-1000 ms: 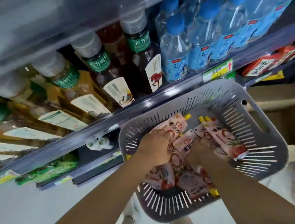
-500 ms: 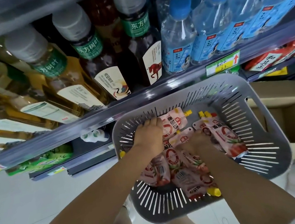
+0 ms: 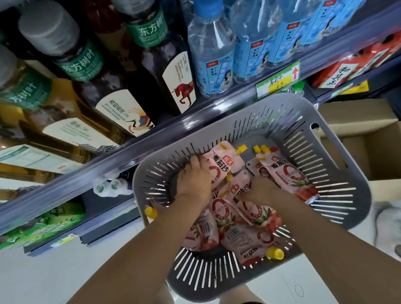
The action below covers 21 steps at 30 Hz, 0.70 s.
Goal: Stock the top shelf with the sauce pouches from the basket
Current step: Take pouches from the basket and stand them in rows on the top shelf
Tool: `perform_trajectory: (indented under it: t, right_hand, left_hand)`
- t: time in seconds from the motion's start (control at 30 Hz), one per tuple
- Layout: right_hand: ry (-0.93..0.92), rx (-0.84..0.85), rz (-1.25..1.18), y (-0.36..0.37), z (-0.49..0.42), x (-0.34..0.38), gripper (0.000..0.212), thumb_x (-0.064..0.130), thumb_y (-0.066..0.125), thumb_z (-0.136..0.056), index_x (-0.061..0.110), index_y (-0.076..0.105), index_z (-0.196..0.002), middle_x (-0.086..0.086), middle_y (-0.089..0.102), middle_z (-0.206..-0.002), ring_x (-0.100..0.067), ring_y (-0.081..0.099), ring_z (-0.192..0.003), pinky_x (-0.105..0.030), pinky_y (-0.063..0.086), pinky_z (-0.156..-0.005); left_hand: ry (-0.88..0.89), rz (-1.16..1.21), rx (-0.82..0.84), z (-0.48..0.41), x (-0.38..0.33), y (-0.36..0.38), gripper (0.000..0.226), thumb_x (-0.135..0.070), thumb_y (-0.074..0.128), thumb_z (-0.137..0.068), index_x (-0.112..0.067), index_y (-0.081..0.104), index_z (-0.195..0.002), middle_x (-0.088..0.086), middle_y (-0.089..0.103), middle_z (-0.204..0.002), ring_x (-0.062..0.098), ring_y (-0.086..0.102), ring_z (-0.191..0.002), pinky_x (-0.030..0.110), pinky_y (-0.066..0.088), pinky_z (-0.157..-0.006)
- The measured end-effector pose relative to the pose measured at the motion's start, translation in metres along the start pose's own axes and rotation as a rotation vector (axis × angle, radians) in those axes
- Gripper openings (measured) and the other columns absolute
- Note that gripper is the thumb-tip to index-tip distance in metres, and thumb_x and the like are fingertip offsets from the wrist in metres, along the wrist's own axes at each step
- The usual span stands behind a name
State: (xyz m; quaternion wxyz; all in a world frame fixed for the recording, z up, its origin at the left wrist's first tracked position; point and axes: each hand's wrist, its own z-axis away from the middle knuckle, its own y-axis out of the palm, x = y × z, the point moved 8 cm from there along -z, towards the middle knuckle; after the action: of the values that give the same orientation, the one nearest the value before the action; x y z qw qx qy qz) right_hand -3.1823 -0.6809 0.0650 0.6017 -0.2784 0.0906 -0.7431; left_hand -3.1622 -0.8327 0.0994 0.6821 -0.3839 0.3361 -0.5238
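Observation:
A grey slotted basket [image 3: 338,184] sits low in front of the shelving and holds several pink sauce pouches [image 3: 289,178] with yellow caps. Both my hands are down inside it. My left hand [image 3: 193,181] lies fingers-down over the pouches at the basket's left side, next to one pouch [image 3: 223,160] pointing to the back wall. My right hand [image 3: 261,189] is pressed into the middle of the pile, its fingers curled among the pouches. Whether either hand has a firm hold on a pouch is hidden by the hands themselves.
A shelf rail [image 3: 142,149] runs just behind the basket, with tea bottles [image 3: 113,92] and blue-capped water bottles [image 3: 214,54] standing above it. An open cardboard box [image 3: 384,146] stands right of the basket. My legs and the white floor [image 3: 31,278] are below.
The view has closed in on the basket and shelf. My left hand has slid further toward the basket's back left wall; my right hand stays buried in the pouches.

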Motion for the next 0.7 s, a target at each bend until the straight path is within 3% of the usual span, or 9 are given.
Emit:
perform_trajectory:
  t: [0.07, 0.23, 0.3, 0.37, 0.43, 0.47, 0.57, 0.7]
  right_hand:
    - [-0.017, 0.027, 0.025, 0.000, 0.006, 0.002, 0.060, 0.029, 0.068, -0.084, 0.006, 0.044, -0.134, -0.015, 0.058, -0.126, -0.029, 0.055, -0.114, -0.029, 0.045, -0.085]
    - [0.005, -0.053, 0.104, -0.025, 0.024, 0.007, 0.054, 0.030, 0.072, -0.082, 0.000, 0.050, -0.121, -0.013, 0.062, -0.115, -0.027, 0.059, -0.104, -0.029, 0.045, -0.075]
    - [0.044, -0.088, 0.059, -0.041, 0.032, 0.003, 0.065, 0.037, 0.078, -0.074, 0.002, 0.050, -0.120, -0.011, 0.063, -0.113, -0.026, 0.059, -0.105, -0.030, 0.046, -0.079]
    - [0.083, -0.104, -0.024, -0.058, 0.039, -0.003, 0.070, 0.046, 0.083, -0.064, 0.002, 0.056, -0.111, -0.004, 0.064, -0.085, -0.019, 0.062, -0.080, -0.030, 0.050, -0.076]
    - [0.102, -0.200, -0.057, -0.082, 0.045, -0.009, 0.062, 0.054, 0.083, -0.056, 0.005, 0.055, -0.079, 0.001, 0.048, -0.060, -0.012, 0.049, -0.054, -0.026, 0.045, -0.058]
    - [0.109, -0.263, -0.055, -0.095, 0.047, -0.012, 0.067, 0.058, 0.084, -0.052, 0.005, 0.053, -0.079, -0.001, 0.050, -0.064, -0.013, 0.052, -0.059, -0.025, 0.045, -0.058]
    - [0.115, -0.367, -0.018, -0.112, 0.040, -0.024, 0.108, 0.068, 0.082, -0.044, -0.001, 0.045, -0.119, -0.013, 0.062, -0.107, -0.029, 0.060, -0.104, -0.036, 0.052, -0.084]
    - [0.110, -0.348, 0.023, -0.093, 0.025, -0.040, 0.099, 0.065, 0.075, -0.061, 0.005, 0.037, -0.130, -0.018, 0.058, -0.123, -0.034, 0.057, -0.114, -0.042, 0.047, -0.089]
  left_hand:
    - [-0.025, 0.044, -0.009, -0.004, 0.000, 0.005, 0.081, -0.026, 0.072, -0.081, -0.005, 0.024, -0.142, 0.015, 0.035, -0.134, 0.028, 0.045, -0.121, 0.037, 0.040, -0.103]
    - [-0.057, 0.105, -0.014, -0.013, -0.002, 0.012, 0.086, -0.048, 0.074, -0.077, -0.006, 0.029, -0.137, 0.012, 0.038, -0.130, 0.025, 0.044, -0.120, 0.036, 0.042, -0.100]
    - [-0.052, 0.087, 0.011, -0.016, -0.004, 0.013, 0.087, -0.053, 0.072, -0.077, -0.006, 0.031, -0.137, 0.012, 0.037, -0.131, 0.026, 0.041, -0.122, 0.037, 0.042, -0.100]
    - [-0.040, 0.037, 0.077, -0.019, -0.007, 0.018, 0.090, -0.045, 0.076, -0.076, -0.005, 0.028, -0.141, 0.013, 0.034, -0.135, 0.027, 0.036, -0.126, 0.039, 0.038, -0.104]
    - [-0.040, -0.010, 0.126, -0.022, -0.010, 0.023, 0.093, -0.040, 0.078, -0.075, -0.005, 0.025, -0.144, 0.014, 0.031, -0.136, 0.029, 0.032, -0.128, 0.040, 0.035, -0.107]
    - [-0.044, -0.026, 0.137, -0.024, -0.012, 0.024, 0.094, -0.040, 0.077, -0.075, -0.004, 0.025, -0.144, 0.015, 0.030, -0.136, 0.029, 0.031, -0.129, 0.040, 0.034, -0.108]
    - [-0.068, -0.042, 0.158, -0.028, -0.014, 0.026, 0.095, -0.036, 0.078, -0.075, -0.005, 0.023, -0.145, 0.016, 0.028, -0.138, 0.030, 0.029, -0.131, 0.040, 0.033, -0.109]
    - [-0.092, -0.046, 0.157, -0.030, -0.013, 0.028, 0.099, -0.032, 0.081, -0.072, -0.005, 0.022, -0.146, 0.015, 0.027, -0.140, 0.029, 0.029, -0.132, 0.039, 0.031, -0.111]
